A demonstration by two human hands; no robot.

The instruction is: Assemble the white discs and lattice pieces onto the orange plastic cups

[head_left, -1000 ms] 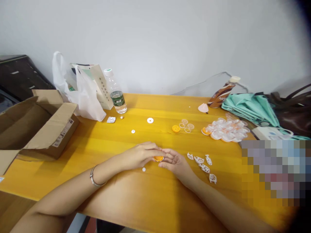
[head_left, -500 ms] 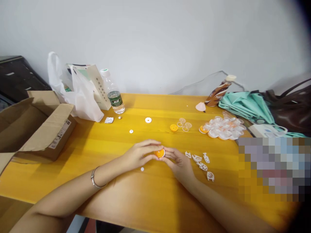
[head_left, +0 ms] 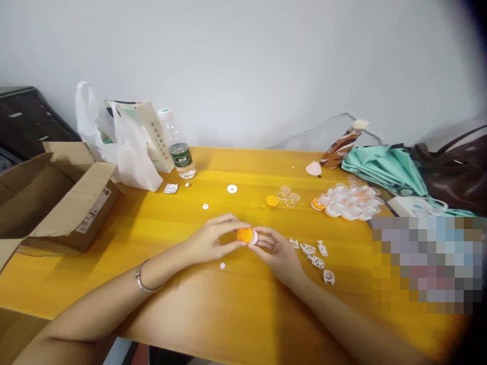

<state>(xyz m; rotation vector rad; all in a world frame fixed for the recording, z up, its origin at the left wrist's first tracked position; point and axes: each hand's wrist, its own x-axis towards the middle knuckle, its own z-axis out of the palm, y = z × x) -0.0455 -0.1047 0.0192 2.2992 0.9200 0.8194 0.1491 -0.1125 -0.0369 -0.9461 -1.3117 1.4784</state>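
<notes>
We have only one view, from a camera worn on the head of the person, so no second view shares the scene with it. It looks forward and down over the yellow desk (head_left: pixel 228 309) toward a plain wall (head_left: pixel 243 61) behind it. The two forearms enter from the bottom edge, and the left hand (head_left: pixel 207 241) and right hand (head_left: pixel 279 256) meet near the middle of the picture, quite close to the camera. The far edge of the desk is in the middle height. The cardboard box (head_left: pixel 57 197) marks the left side, and a pixelated block (head_left: pixel 428 263) covers part of the right side. The corners at the right are dark.
</notes>
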